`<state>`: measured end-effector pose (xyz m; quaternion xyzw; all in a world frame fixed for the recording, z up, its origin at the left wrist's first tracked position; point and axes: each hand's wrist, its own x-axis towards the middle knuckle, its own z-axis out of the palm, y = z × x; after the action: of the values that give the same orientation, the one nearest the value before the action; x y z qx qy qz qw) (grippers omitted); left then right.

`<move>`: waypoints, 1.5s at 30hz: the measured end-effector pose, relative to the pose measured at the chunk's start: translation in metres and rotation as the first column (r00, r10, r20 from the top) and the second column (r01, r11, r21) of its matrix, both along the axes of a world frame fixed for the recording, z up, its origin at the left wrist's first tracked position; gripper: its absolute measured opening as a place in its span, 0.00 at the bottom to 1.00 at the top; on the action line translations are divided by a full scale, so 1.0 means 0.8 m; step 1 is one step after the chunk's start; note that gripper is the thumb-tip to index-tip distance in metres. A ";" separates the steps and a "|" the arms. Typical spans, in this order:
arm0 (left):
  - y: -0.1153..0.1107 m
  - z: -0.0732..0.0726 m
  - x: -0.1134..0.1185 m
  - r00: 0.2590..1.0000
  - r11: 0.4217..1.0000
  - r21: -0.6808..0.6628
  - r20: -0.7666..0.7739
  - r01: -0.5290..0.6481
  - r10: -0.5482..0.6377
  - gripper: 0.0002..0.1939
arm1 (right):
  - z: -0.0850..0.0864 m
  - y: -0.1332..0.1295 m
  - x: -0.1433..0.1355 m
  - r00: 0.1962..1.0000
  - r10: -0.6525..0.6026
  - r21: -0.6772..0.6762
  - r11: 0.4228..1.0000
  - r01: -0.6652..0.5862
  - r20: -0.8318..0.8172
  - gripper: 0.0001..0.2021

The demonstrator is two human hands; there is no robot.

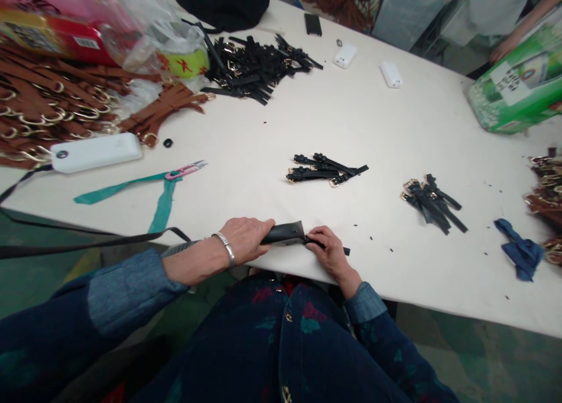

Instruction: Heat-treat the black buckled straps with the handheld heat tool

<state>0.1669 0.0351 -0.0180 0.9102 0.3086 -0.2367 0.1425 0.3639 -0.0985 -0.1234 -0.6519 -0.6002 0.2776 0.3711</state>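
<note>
My left hand (246,239), with a silver bangle on its wrist, is wrapped round a dark handheld tool (285,233) whose wide, blunt end points right; I cannot make out its exact kind. My right hand (329,251) pinches a small black strap (346,251) at the table's front edge. One end of the strap meets the tool's end, and the other sticks out past my fingers. Beyond my hands lies a small group of black buckle straps (320,170). Farther right is another bunch of black straps (432,204) with gold buckles.
Pink-handled thread snips (187,170) with green cloth strips and a white power bank (96,152) lie left. Behind are heaped black straps (259,66) and brown straps (52,93). A green container (518,81) and blue cloth (520,251) are right. Another person's arm (527,26) shows top right.
</note>
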 end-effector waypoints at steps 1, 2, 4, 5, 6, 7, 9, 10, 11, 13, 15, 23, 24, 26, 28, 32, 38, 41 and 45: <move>0.003 -0.002 -0.003 1.000 1.000 0.007 -0.002 -0.022 0.022 0.17 | 0.000 0.000 0.000 1.000 0.004 -0.003 1.000 -0.004 -0.005 0.10; 0.006 -0.003 -0.007 0.999 0.999 0.015 -0.003 -0.041 0.042 0.18 | 0.000 0.000 0.000 1.000 0.006 -0.008 1.000 -0.006 -0.013 0.10; 0.012 -0.002 -0.014 0.998 0.997 0.034 -0.008 -0.068 0.068 0.19 | 0.001 0.001 0.001 0.999 0.007 -0.017 1.000 -0.008 -0.031 0.10; 0.015 -0.001 -0.017 0.997 0.996 0.041 -0.009 -0.074 0.074 0.20 | 0.001 0.001 0.001 0.999 0.006 -0.022 1.000 -0.007 -0.041 0.10; 0.017 0.001 -0.021 0.997 0.996 0.046 -0.008 -0.076 0.077 0.20 | 0.001 0.001 0.002 0.999 0.007 -0.029 1.000 -0.008 -0.051 0.10; 0.018 0.004 -0.023 0.997 0.996 0.045 -0.007 -0.078 0.078 0.21 | 0.001 0.001 0.003 0.998 0.007 -0.037 0.999 -0.010 -0.060 0.10; 0.018 0.010 -0.027 0.996 0.996 0.037 -0.007 -0.083 0.084 0.20 | 0.002 0.002 0.004 0.997 0.014 -0.053 0.998 -0.018 -0.073 0.10; 0.017 0.013 -0.028 0.996 0.996 0.030 -0.009 -0.086 0.086 0.20 | 0.002 0.002 0.005 0.997 0.017 -0.061 0.998 -0.022 -0.078 0.09; 0.016 0.015 -0.028 0.996 0.996 0.022 -0.010 -0.086 0.087 0.20 | 0.003 0.003 0.005 0.997 0.020 -0.065 0.998 -0.025 -0.080 0.09; 0.012 0.018 -0.027 0.998 0.998 0.005 -0.005 -0.070 0.070 0.18 | 0.004 0.003 0.005 0.997 0.019 -0.068 0.997 -0.024 -0.079 0.09; 0.008 0.018 -0.026 0.999 0.999 -0.002 0.008 -0.035 0.035 0.17 | 0.004 0.004 0.005 0.997 0.017 -0.071 0.997 -0.023 -0.076 0.09; 0.004 0.011 -0.021 1.000 1.000 -0.006 0.003 0.008 -0.008 0.16 | 0.003 0.003 0.004 0.997 0.016 -0.059 0.998 -0.021 -0.082 0.09; 0.004 0.010 -0.019 1.000 1.000 -0.012 0.006 0.020 -0.020 0.16 | 0.002 0.003 0.004 0.997 0.016 -0.055 0.998 -0.020 -0.080 0.09; 0.003 0.008 -0.014 0.999 0.999 -0.021 0.014 0.041 -0.041 0.16 | 0.001 0.003 0.005 0.997 0.014 -0.048 0.999 -0.018 -0.072 0.10; 0.002 0.006 -0.008 0.999 0.998 -0.028 0.019 0.047 -0.047 0.16 | 0.000 0.003 0.005 0.998 0.019 -0.043 0.999 -0.022 -0.060 0.11; 0.003 0.004 0.000 0.999 0.999 -0.027 0.021 0.033 -0.033 0.15 | -0.001 0.002 0.005 0.999 0.029 -0.029 0.999 -0.030 -0.041 0.11; 0.001 0.005 -0.010 0.998 0.997 -0.026 0.002 0.068 -0.068 0.16 | -0.004 0.001 0.003 0.998 0.038 -0.015 0.999 -0.039 -0.040 0.11; 0.000 0.004 -0.005 0.997 0.997 -0.025 0.009 0.080 -0.079 0.16 | -0.005 0.002 0.004 0.999 0.033 -0.015 0.999 -0.033 -0.039 0.11; 0.001 0.002 0.006 0.998 0.998 -0.020 0.018 0.058 -0.058 0.15 | -0.003 0.002 0.005 0.999 0.033 -0.015 0.999 -0.034 -0.043 0.10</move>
<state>0.1720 0.0361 -0.0165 0.9192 0.2786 -0.2361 0.1473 0.3680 -0.0970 -0.1262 -0.6386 -0.6007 0.3023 0.3742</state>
